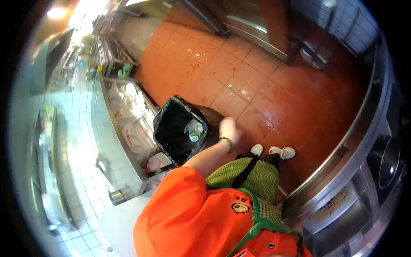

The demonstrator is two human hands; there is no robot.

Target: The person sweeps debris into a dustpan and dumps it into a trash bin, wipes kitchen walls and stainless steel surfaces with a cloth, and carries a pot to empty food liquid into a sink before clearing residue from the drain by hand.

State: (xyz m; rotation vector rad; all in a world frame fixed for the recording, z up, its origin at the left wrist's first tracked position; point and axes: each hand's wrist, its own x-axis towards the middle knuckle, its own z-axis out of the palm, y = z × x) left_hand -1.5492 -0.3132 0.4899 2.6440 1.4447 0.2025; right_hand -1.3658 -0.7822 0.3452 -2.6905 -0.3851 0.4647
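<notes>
My left hand [230, 130] is blurred, with a dark band at its wrist. It is held beside a bin with a black liner [173, 122], above the tiled floor. Its fingers are too smeared to read, and no object can be made out in it. Inside the liner lies a clear crumpled item with a green and white round part [194, 136]. Of my right arm, only a dim patch of skin shows by the apron's right edge, near the steel counter; the fingers of my right hand cannot be made out.
White plastic bags [139, 137] fill a shelf left of the bin. A metal container [120, 195] stands near the left counter's end. On the right runs a curved steel edge [338, 158] with a recessed tray [334, 210]. My shoes [282, 152] stand on the red tiles [252, 98].
</notes>
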